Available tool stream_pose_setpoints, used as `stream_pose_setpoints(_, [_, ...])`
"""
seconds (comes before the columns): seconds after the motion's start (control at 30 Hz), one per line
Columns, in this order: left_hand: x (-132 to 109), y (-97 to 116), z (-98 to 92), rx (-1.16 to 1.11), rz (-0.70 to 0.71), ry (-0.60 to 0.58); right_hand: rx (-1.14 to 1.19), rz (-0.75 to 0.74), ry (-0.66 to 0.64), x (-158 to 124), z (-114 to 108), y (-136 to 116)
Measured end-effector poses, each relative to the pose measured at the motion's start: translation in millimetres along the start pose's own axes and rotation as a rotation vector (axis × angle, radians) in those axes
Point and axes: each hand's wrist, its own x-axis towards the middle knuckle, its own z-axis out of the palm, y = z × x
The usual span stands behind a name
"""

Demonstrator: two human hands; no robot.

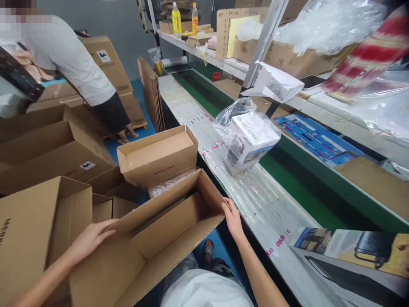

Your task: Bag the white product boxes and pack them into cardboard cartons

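Bracing an open carton [166, 230] between them, the two hands sit well apart. The left hand [91, 238] lies flat, fingers stretched along the carton's left flap. The right hand [232, 218] touches its right corner, though I cannot tell whether it grips there. The carton rests tilted over the person's lap. Just behind the carton stands a smaller open box [158, 155]. To the carton's right, on clear film, lies a bagged white box [251, 136]. Far behind the carton, a co-worker [70, 64] bends over.

light: bright, even overhead | glare: plastic film [255, 200] | blur: upper right | edges: wide-angle bending
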Motion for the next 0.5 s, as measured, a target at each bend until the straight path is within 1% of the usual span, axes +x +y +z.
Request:
stream_pose_setpoints(0.03, [19,-4,20.4,0.006,0.007,-0.062,-0.044,0.038,-0.020,3,2,16])
stream_pose_setpoints(0.07, [39,-6,41.5,0.003,0.013,-0.098,-0.094,0.070,-0.030,5,3,30])
stream_pose_setpoints(0.1, [60,-6,62.6,-0.005,0.033,-0.140,-0.148,0.094,-0.017,6,3,42])
stream_pose_setpoints(0.13, [80,-4,83.4,-0.020,0.065,-0.180,-0.204,0.113,0.024,7,1,52])
stream_pose_setpoints(0.23, [137,-2,142.0,-0.054,0.165,-0.284,-0.388,0.159,0.212,17,-5,73])
stream_pose_setpoints(0.27, [155,-3,161.1,-0.055,0.182,-0.316,-0.446,0.180,0.245,25,-5,80])
stream_pose_setpoints(0.3, [171,-5,180.4,-0.049,0.185,-0.344,-0.499,0.206,0.251,36,-3,87])
stream_pose_setpoints(0.33, [187,-9,200.0,-0.035,0.175,-0.368,-0.545,0.235,0.246,50,1,96])
stream_pose_setpoints(0.4, [215,-19,238.6,0.003,0.136,-0.409,-0.617,0.290,0.264,78,16,113])
stream_pose_setpoints(0.47, [238,-29,272.7,0.043,0.102,-0.431,-0.680,0.330,0.322,98,39,129])
stream_pose_setpoints(0.5, [248,-33,286.8,0.064,0.090,-0.437,-0.710,0.340,0.345,104,52,135])
